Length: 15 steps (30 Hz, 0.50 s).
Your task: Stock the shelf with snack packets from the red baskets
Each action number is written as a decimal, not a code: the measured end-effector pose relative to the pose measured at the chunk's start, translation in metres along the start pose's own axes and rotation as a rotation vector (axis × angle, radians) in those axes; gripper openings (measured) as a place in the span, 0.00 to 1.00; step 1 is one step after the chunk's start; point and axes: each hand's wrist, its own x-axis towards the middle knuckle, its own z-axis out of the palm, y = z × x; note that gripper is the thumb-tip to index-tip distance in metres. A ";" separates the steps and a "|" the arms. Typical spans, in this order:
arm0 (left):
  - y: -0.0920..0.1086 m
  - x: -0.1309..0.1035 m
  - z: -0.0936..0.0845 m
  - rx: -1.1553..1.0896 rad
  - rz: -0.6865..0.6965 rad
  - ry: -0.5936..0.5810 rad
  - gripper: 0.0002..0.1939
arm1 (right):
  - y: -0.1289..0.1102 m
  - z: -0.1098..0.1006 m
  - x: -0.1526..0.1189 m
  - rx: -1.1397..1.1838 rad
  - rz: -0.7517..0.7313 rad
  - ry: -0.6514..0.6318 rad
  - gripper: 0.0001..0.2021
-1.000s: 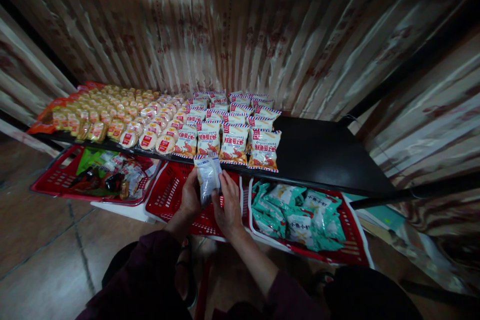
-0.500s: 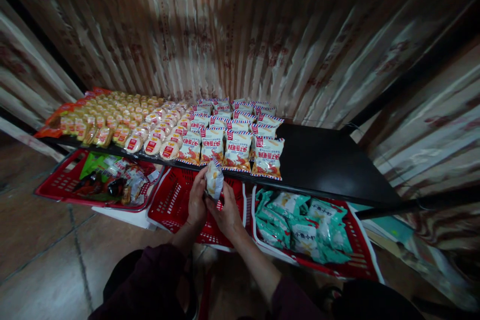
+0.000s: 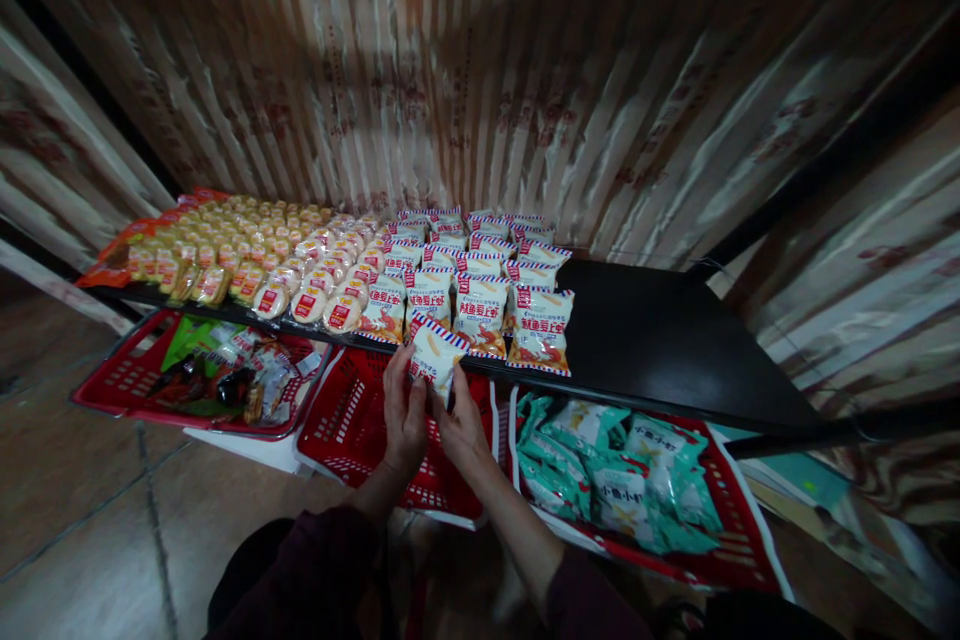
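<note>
Between my two hands is a small white snack bag (image 3: 435, 360) with a striped blue-and-red top edge and red lettering, its printed front facing me. My left hand (image 3: 405, 410) grips its left side and my right hand (image 3: 461, 425) pinches its lower right side. Both hands are above a red basket (image 3: 345, 420), at the front edge of a black shelf (image 3: 630, 330). Behind the held bag, matching snack bags (image 3: 480, 310) stand in rows on the shelf.
Round wrapped crackers (image 3: 345, 312) and small yellow packets (image 3: 214, 282) fill the shelf's left part. Below, a left basket (image 3: 112, 385) holds mixed snacks; a right basket (image 3: 750, 545) holds green snack bags (image 3: 630, 500). A pleated curtain (image 3: 450, 70) hangs behind.
The snack bag in my hands has turned from edge-on to show its printed front. My hands have shifted slightly, and the whole view has moved a little.
</note>
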 end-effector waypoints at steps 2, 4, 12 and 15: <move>0.002 0.002 0.000 0.091 0.082 0.004 0.21 | -0.001 0.001 0.003 0.044 0.053 -0.034 0.30; 0.004 0.006 -0.001 0.153 0.145 0.002 0.21 | -0.001 0.002 0.007 0.063 0.073 -0.055 0.31; -0.001 0.031 0.004 0.326 0.337 0.063 0.22 | 0.003 0.007 0.033 -0.037 -0.111 0.011 0.27; -0.003 0.041 0.008 0.379 0.378 0.112 0.23 | 0.000 0.008 0.044 -0.052 -0.134 -0.010 0.25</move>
